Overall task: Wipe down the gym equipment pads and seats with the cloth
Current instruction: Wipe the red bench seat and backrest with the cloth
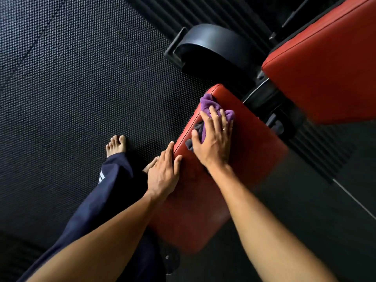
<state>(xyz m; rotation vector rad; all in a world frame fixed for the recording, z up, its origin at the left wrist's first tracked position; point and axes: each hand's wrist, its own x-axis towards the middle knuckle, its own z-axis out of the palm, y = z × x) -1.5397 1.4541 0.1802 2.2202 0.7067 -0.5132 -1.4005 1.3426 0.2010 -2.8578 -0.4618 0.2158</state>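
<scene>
A red padded bench seat (250, 151) runs through the middle of the view. On its far end lies a purple cloth (211, 106), bunched up. My right hand (213, 141) presses flat on the cloth with straight, spread fingers. My left hand (163, 174) rests on the seat's left edge, fingers straight along the rim. A second red pad, the backrest (325, 64), rises at the upper right, apart from both hands.
Black textured rubber flooring (71, 78) covers the left. A black curved machine part (211, 47) and dark frame pieces (274, 110) sit between the two pads. My bare foot (117, 144) and navy trouser leg (101, 200) stand left of the seat.
</scene>
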